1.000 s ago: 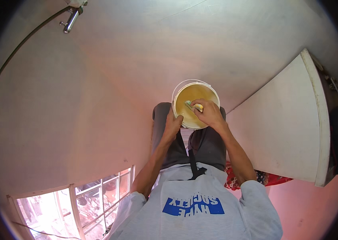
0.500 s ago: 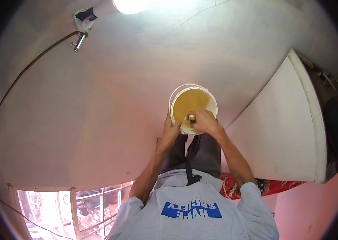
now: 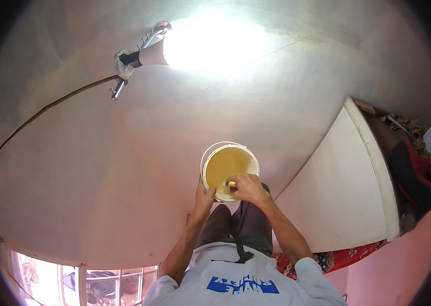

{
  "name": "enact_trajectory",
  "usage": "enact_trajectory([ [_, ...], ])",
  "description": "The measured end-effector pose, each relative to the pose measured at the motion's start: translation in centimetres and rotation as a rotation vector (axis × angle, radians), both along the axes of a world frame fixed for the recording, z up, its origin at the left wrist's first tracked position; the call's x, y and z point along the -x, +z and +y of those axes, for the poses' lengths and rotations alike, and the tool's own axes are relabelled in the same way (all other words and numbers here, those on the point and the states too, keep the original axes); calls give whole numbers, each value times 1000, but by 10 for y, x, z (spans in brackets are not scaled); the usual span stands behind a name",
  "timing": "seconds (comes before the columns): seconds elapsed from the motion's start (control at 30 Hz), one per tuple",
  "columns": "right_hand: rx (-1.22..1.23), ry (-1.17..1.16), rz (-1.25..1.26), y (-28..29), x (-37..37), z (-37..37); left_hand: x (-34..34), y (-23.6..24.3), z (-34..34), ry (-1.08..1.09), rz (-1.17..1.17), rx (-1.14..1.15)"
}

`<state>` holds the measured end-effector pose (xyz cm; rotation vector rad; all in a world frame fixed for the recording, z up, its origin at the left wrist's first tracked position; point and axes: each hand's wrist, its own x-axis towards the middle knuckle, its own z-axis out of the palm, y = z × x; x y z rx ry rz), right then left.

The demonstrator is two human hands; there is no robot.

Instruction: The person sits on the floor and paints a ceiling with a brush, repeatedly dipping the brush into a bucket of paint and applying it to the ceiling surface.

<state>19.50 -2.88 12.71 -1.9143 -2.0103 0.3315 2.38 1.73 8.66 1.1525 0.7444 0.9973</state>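
A white plastic bucket (image 3: 253,166) with a thin wire handle is held up in front of my legs. Yellow paint (image 3: 225,166) shows inside it. My left hand (image 3: 205,197) is closed on the bucket's near left side, thumb by the rim. Over the near right part of the opening, my right hand (image 3: 249,187) is closed around what looks like a paintbrush (image 3: 232,184). Its yellow end shows between my thumb and fingers; the working end is mostly hidden in the bucket.
A lit lamp (image 3: 151,53) on a metal fixture, with a dark cable (image 3: 52,105), is on the wall ahead. To the right juts a white panelled shelf unit (image 3: 343,188) holding cloth and papers. Red patterned fabric (image 3: 348,259) lies below it; a barred window (image 3: 108,285) is lower left.
My view has tilted upward, so the bucket and hands sit lower in the picture and more of the lamp shows. Both hands keep their holds.
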Motion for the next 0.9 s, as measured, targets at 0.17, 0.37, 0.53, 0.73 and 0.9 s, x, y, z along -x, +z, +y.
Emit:
enact_trajectory([
  [0.17,-23,-59,32,-3,3,-7,3,-28,16,-51,-4,-45],
  [0.37,7,-148,2,-6,5,-10,1,-19,20,-114,22,65],
  [0.53,-119,-177,80,-8,1,-8,-4,-38,36,-164,108,134],
  [0.73,-27,-244,108,-22,-4,3,-8,-28,52,-239,119,161],
  [0.9,-4,-226,91,-48,-8,16,-15,-80,70,-196,92,26],
])
